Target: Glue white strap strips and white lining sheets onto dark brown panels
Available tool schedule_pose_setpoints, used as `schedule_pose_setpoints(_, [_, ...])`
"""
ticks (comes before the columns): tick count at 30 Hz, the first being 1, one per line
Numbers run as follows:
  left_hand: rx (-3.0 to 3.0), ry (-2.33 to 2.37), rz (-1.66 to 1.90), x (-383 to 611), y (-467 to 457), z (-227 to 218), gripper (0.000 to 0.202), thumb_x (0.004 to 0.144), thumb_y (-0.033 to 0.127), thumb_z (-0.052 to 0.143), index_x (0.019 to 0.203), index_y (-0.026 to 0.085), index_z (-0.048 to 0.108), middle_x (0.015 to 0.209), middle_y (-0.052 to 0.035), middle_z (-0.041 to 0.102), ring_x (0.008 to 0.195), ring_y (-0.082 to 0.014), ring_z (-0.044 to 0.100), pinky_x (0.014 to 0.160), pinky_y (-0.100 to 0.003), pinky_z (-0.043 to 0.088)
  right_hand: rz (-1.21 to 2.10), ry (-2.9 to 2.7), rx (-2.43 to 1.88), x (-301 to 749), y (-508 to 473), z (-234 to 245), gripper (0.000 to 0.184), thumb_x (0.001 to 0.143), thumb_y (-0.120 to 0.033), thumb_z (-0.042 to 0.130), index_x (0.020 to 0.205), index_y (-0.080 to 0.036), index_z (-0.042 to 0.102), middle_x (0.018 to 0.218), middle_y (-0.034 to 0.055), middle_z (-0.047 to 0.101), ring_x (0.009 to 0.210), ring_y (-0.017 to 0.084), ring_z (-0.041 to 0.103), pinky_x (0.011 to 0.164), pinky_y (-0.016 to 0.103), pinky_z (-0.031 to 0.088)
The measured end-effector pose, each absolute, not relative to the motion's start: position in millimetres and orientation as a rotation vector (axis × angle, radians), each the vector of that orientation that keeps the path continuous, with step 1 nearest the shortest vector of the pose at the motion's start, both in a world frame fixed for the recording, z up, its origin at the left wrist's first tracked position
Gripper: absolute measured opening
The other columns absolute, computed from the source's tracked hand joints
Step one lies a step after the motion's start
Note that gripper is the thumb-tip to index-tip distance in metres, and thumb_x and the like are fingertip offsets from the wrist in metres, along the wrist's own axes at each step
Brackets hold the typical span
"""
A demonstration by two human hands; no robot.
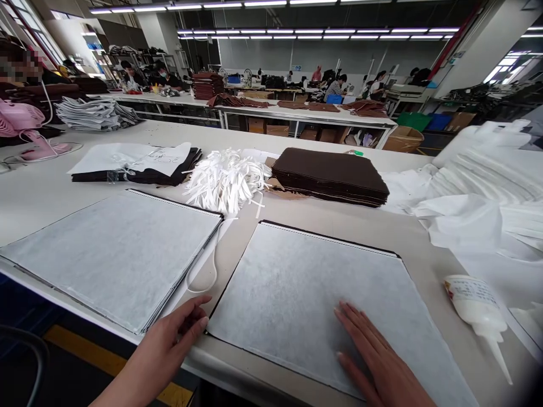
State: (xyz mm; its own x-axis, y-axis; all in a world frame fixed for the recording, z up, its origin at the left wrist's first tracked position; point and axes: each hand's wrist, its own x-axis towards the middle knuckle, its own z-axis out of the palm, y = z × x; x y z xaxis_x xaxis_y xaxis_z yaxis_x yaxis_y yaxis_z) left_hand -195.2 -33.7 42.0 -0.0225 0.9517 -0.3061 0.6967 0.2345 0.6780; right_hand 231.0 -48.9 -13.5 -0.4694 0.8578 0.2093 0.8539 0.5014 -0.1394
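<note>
A white backing sheet with a dark edge (314, 288) lies flat on the table in front of me, a white strip along its far side. My right hand (373, 356) rests on its lower right part, fingers stretched out flat. At its near left corner is my left hand (182, 330), thumb tip by the corner and index finger apart from the thumb; the other fingers curl partly out of sight. To the left lies a stack of similar white sheets (114, 254). A thin white cord (215, 260) loops between stack and sheet.
A pile of white strips (229, 178) sits beyond, between a dark brown fabric stack (328, 172) and dark pieces under white paper (131, 158). A nozzled white bottle (475, 302) lies right, near bunched white material (479, 186). A pink fan (23, 121) stands far left.
</note>
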Motion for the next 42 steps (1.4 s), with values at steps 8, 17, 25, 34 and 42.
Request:
schedule_pose_setpoints(8, [1.315, 1.672, 0.533, -193.4, -30.7, 39.4, 0.075, 0.087, 0.075, 0.051, 0.141, 0.022, 0.050, 0.110, -0.0032, 0.068, 0.106, -0.0234, 0.060, 0.087, -0.031, 0.047, 0.618, -2.628, -1.131, 96.3, -21.5, 9.2, 0.073, 0.102, -0.053, 0.047, 0.160, -0.013, 0.027, 0.168, 0.0110, 0.016, 0.155, 0.032, 0.016, 0.126, 0.051, 0.028])
schedule_pose_setpoints(17, [1.372, 1.666, 0.503, -199.5, -31.2, 38.6, 0.070, 0.089, 0.073, 0.051, 0.137, 0.023, 0.056, 0.096, -0.0011, 0.070, 0.094, -0.0220, 0.060, 0.081, -0.029, 0.048, 0.660, -2.698, -0.843, 30.4, -17.3, 21.7, 0.084, 0.103, -0.062, 0.038, 0.162, -0.008, 0.014, 0.168, 0.0148, 0.010, 0.157, 0.029, -0.001, 0.130, 0.053, 0.005])
schedule_pose_setpoints(25, [1.509, 1.709, 0.492, -204.7, -26.4, 34.8, 0.058, 0.092, 0.069, 0.047, 0.124, 0.025, 0.066, 0.100, -0.0016, 0.074, 0.096, -0.0236, 0.068, 0.082, -0.029, 0.054, 0.468, -2.765, -0.722, 21.7, -27.7, 1.6, 0.089, 0.101, -0.065, 0.040, 0.160, -0.002, 0.018, 0.167, 0.0177, 0.015, 0.156, 0.033, 0.007, 0.129, 0.054, 0.009])
schedule_pose_setpoints(34, [2.093, 1.615, 0.670, -176.6, -3.4, 23.8, 0.040, 0.103, 0.042, 0.042, 0.137, 0.025, 0.056, 0.143, -0.0088, 0.057, 0.128, -0.0225, 0.059, 0.109, -0.035, 0.052, 0.590, -2.523, -0.803, 59.8, -21.3, 0.5, 0.082, 0.100, -0.055, 0.052, 0.160, -0.008, 0.023, 0.163, 0.0144, 0.032, 0.151, 0.026, 0.032, 0.123, 0.040, 0.035])
schedule_pose_setpoints(42, [2.629, 1.340, 0.387, -98.5, 65.0, 3.8, 0.065, 0.103, 0.048, 0.044, 0.158, 0.016, 0.028, 0.167, -0.0162, 0.020, 0.155, -0.0299, 0.019, 0.125, -0.051, 0.033, 0.166, -2.423, -1.399, 152.8, -0.5, -23.6, 0.080, 0.102, -0.043, 0.050, 0.164, -0.021, 0.004, 0.165, 0.0130, 0.028, 0.151, 0.033, 0.030, 0.117, 0.058, 0.042])
